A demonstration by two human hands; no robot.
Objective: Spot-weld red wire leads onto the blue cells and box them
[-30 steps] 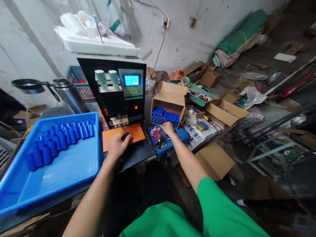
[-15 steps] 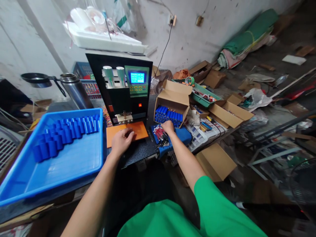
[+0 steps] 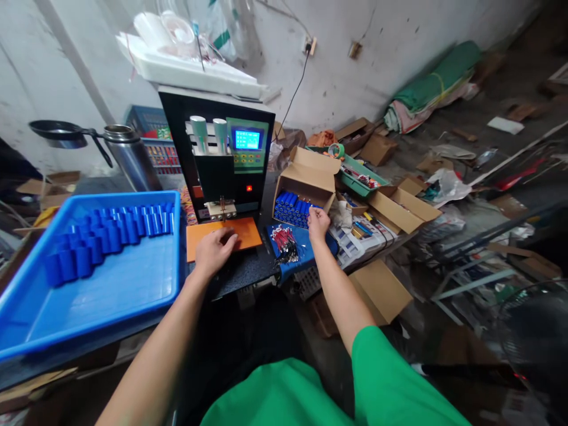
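My left hand (image 3: 215,251) rests on the orange plate (image 3: 246,234), just below the copper-coloured pins of the black machine (image 3: 213,177). Its fingers are loosely bent, the thumb stands apart from them, and nothing shows in the grip. At the front right of a small cardboard box (image 3: 310,163), my right hand (image 3: 318,223) has its fingers pinched together beside blue cylindrical battery cells (image 3: 288,207). What it holds, if anything, is hidden by the fingers. Near it, a bundle of red and black wires (image 3: 286,242) lies on a blue cloth (image 3: 306,251).
A blue tray (image 3: 133,284) at left holds rows of standing blue cells. Behind it are a steel flask (image 3: 128,157) and a crate (image 3: 162,154). Foam with rolls (image 3: 190,74) tops the machine. To the right stand a green bin (image 3: 361,177) and an open carton (image 3: 406,207).
My right hand has moved from the near edge of the wire bundle to the right, up at the box's front right corner. My left hand stays on the orange plate. The view has shifted slightly.
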